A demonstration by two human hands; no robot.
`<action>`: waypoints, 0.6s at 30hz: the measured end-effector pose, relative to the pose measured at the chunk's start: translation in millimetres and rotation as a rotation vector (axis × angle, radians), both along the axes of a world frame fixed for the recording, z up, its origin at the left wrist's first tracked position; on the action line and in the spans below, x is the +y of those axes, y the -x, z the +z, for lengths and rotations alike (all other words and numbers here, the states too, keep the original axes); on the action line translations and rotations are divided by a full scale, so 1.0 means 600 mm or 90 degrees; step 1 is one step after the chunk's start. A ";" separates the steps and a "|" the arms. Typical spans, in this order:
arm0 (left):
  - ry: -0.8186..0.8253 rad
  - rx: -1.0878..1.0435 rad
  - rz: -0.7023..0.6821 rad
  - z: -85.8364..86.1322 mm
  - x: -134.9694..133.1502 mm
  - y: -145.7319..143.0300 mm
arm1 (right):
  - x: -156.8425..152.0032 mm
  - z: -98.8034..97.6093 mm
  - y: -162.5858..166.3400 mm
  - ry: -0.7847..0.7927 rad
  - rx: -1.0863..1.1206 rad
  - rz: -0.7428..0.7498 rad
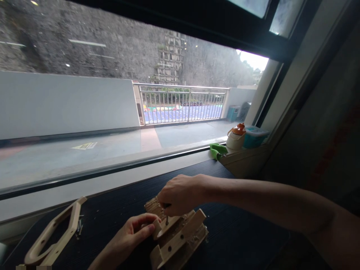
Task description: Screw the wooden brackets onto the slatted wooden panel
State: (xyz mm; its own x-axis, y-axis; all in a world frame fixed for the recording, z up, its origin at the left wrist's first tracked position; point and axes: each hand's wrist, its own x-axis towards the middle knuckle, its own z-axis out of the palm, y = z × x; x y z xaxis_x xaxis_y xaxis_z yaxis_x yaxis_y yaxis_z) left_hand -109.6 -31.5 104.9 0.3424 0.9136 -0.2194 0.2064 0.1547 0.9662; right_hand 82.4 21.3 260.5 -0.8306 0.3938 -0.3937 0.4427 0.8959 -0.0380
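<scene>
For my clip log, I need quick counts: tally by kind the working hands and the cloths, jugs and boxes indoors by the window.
Hands: 2 (left hand, right hand)
Cloths: 1, green cloth
Jugs: 1, jug
Boxes: 1, teal box
Total: 5

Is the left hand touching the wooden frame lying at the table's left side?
Apart: the head view shows dark tabletop between the left hand and the wooden frame.

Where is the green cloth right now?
In the head view, right of centre, the green cloth lies on the windowsill, just left of the orange-topped jug and near the far corner of the table.
</scene>
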 end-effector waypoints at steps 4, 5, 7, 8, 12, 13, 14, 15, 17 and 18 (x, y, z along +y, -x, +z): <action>-0.003 -0.002 -0.005 -0.009 0.001 0.004 | -0.011 0.012 0.006 -0.061 -0.004 0.037; -0.004 -0.001 -0.005 -0.010 0.001 0.005 | -0.014 0.016 0.008 -0.060 -0.007 0.052; -0.008 0.005 -0.002 -0.009 0.000 0.005 | -0.018 0.022 0.013 -0.042 -0.018 0.076; -0.009 0.009 -0.001 -0.009 0.000 0.005 | -0.019 0.024 0.015 -0.032 -0.023 0.082; -0.015 0.008 -0.009 -0.004 -0.002 0.004 | -0.013 0.019 0.020 -0.013 -0.028 0.085; -0.016 0.005 -0.013 -0.003 -0.002 0.003 | -0.011 0.016 0.021 -0.013 -0.025 0.084; -0.015 0.002 -0.017 -0.002 -0.003 0.003 | -0.009 0.013 0.021 -0.013 -0.020 0.081; -0.011 0.000 -0.019 -0.002 -0.003 0.003 | -0.007 0.010 0.021 -0.014 -0.013 0.075; 0.007 -0.007 -0.019 -0.001 -0.003 0.002 | -0.005 0.003 0.021 -0.007 0.009 0.056; 0.016 -0.014 -0.017 -0.001 -0.003 0.002 | -0.004 -0.001 0.020 0.001 0.022 0.043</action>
